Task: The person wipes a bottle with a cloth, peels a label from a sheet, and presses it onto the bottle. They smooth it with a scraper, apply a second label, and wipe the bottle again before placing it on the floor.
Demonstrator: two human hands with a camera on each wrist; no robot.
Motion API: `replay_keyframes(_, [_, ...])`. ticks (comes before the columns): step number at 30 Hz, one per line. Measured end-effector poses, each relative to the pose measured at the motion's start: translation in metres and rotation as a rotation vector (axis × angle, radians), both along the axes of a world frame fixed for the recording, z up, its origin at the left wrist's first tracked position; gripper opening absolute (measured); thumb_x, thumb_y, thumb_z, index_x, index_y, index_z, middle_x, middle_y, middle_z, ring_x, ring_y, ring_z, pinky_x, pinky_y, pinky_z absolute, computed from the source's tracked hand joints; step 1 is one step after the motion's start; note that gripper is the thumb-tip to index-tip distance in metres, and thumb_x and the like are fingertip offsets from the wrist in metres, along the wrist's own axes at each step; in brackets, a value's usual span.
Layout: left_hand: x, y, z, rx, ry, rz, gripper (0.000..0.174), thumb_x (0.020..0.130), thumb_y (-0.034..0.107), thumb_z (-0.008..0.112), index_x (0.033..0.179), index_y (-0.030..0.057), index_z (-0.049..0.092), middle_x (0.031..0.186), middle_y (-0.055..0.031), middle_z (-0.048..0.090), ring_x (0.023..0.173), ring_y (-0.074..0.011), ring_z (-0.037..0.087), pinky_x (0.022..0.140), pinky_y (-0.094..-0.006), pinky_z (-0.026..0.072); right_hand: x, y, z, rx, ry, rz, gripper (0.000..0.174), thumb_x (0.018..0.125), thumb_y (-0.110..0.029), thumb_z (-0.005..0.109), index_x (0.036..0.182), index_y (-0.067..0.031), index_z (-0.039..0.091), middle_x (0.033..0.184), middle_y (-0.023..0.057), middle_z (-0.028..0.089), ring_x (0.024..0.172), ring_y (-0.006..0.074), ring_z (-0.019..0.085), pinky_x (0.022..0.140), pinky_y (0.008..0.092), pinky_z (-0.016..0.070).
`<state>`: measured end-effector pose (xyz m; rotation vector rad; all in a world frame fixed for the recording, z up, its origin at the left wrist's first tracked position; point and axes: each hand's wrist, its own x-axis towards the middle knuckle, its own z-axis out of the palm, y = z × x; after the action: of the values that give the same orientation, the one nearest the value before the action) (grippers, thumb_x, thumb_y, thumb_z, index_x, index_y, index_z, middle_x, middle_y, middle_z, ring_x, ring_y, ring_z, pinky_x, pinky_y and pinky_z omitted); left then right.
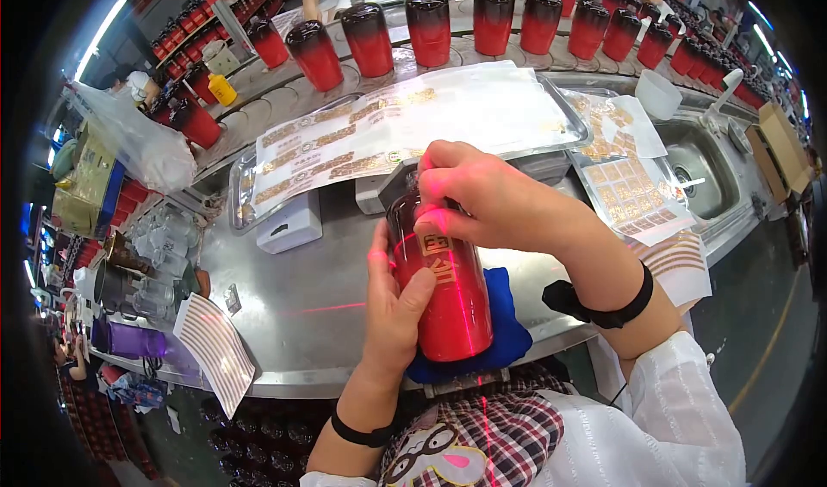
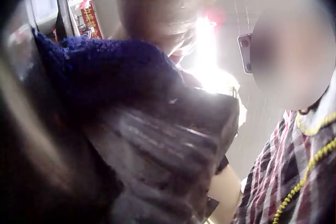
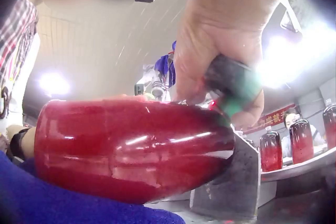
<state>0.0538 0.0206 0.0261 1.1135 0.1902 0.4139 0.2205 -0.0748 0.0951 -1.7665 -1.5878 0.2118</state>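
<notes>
A red glass bottle (image 1: 457, 306), dark toward its neck, lies tilted over a blue cloth (image 1: 508, 315) with gold characters facing up. My left hand (image 1: 394, 310) holds its left side, thumb across the front. My right hand (image 1: 482, 194) is bent over the neck end, thumb beside the gold characters. In the right wrist view, the right hand's fingers curl round a small dark thing with a green end (image 3: 239, 85); I cannot tell its kind. Red laser lines cross the bottle and the right hand. The left wrist view shows mostly the blue cloth (image 2: 115, 71), blurred.
Beyond the bottle, a metal tray (image 1: 573, 112) bears sheets of gold decals (image 1: 327, 155). More decal sheets (image 1: 633, 194) lie right, beside a sink (image 1: 711, 173). A striped sheet (image 1: 215, 349) overhangs the left edge. Red-black bottles (image 1: 429, 31) line the conveyor behind; another person's arm (image 1: 314, 0) reaches there.
</notes>
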Motion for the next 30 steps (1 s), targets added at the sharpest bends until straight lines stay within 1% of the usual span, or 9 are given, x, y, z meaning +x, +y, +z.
replay_keyframes(1, [0.0, 0.001, -0.002, 0.034, 0.003, -0.002, 0.087, 0.091, 0.02, 0.065, 0.153, -0.0025, 0.007, 0.146, -0.0197, 0.038, 0.131, -0.026, 0.047, 0.109, -0.0402, 0.0405, -0.001, 0.0, 0.001, -0.014, 0.012, -0.006, 0.022, 0.084, -0.019, 0.073, 0.085, 0.0008, 0.065, 0.102, 0.0181, 0.058, 0.1, 0.0375, 0.058, 0.086, 0.0431, 0.0503])
replay_keyframes(3, [0.0, 0.003, -0.006, 0.103, 0.009, -0.006, 0.085, 0.094, 0.02, 0.063, 0.153, -0.0042, 0.007, 0.147, -0.02, 0.036, 0.132, -0.0251, 0.045, 0.109, -0.0384, 0.0386, -0.001, -0.001, 0.001, -0.004, 0.001, 0.003, 0.022, 0.084, -0.019, 0.073, 0.085, 0.0009, 0.065, 0.102, 0.0183, 0.058, 0.1, 0.0378, 0.058, 0.086, 0.0431, 0.0503])
replay_keyframes(9, [0.0, 0.004, -0.01, 0.125, -0.013, -0.008, 0.087, 0.093, 0.021, 0.064, 0.153, -0.0047, 0.007, 0.148, -0.0199, 0.034, 0.133, -0.0251, 0.042, 0.111, -0.0385, 0.0365, 0.0, 0.0, -0.001, 0.021, -0.002, 0.008, 0.021, 0.084, -0.019, 0.073, 0.085, 0.0011, 0.065, 0.102, 0.0188, 0.057, 0.1, 0.0381, 0.057, 0.086, 0.0432, 0.0502])
replay_keyframes(16, [-0.001, 0.003, -0.006, 0.143, 0.039, 0.008, 0.087, 0.093, 0.022, 0.064, 0.152, -0.006, 0.007, 0.148, -0.0207, 0.034, 0.133, -0.0254, 0.042, 0.111, -0.0383, 0.0363, -0.003, 0.0, 0.001, 0.015, -0.008, -0.007, 0.021, 0.084, -0.018, 0.073, 0.086, 0.0013, 0.064, 0.101, 0.0186, 0.057, 0.1, 0.0382, 0.057, 0.086, 0.0433, 0.0497])
replay_keyframes(19, [-0.002, 0.003, -0.005, 0.158, 0.053, 0.014, 0.087, 0.093, 0.022, 0.063, 0.152, -0.0062, 0.007, 0.147, -0.0208, 0.035, 0.132, -0.0254, 0.043, 0.11, -0.038, 0.0368, -0.002, 0.001, -0.002, 0.051, -0.03, -0.003, 0.022, 0.081, -0.013, 0.075, 0.085, 0.0008, 0.058, 0.098, 0.0145, 0.054, 0.093, 0.0325, 0.056, 0.081, 0.0397, 0.049])
replay_keyframes(25, [-0.001, 0.003, -0.005, 0.177, 0.054, 0.015, 0.085, 0.093, 0.02, 0.063, 0.152, -0.0057, 0.008, 0.147, -0.0208, 0.035, 0.131, -0.0251, 0.044, 0.109, -0.0379, 0.0379, -0.001, 0.003, -0.009, 0.098, -0.042, -0.029, 0.021, 0.083, -0.011, 0.073, 0.09, -0.0004, 0.056, 0.096, 0.0149, 0.054, 0.093, 0.0328, 0.056, 0.081, 0.0396, 0.0486])
replay_keyframes(28, [-0.001, 0.002, -0.005, 0.169, 0.038, 0.017, 0.083, 0.093, 0.019, 0.062, 0.152, -0.0054, 0.009, 0.146, -0.0208, 0.036, 0.13, -0.0246, 0.045, 0.109, -0.0374, 0.0385, -0.003, 0.007, -0.012, 0.269, -0.15, -0.235, 0.018, 0.084, -0.008, 0.071, 0.096, -0.0014, 0.058, 0.1, 0.0157, 0.056, 0.096, 0.0341, 0.056, 0.083, 0.0385, 0.0488])
replay_keyframes(30, [0.0, 0.004, -0.004, 0.154, 0.018, 0.013, 0.08, 0.095, 0.018, 0.06, 0.152, -0.0054, 0.009, 0.145, -0.0205, 0.039, 0.129, -0.0238, 0.046, 0.108, -0.037, 0.0388, -0.004, -0.006, -0.007, 0.304, -0.184, -0.28, 0.023, 0.084, -0.005, 0.07, 0.105, -0.0023, 0.06, 0.106, 0.0161, 0.057, 0.1, 0.0348, 0.056, 0.086, 0.0384, 0.0487])
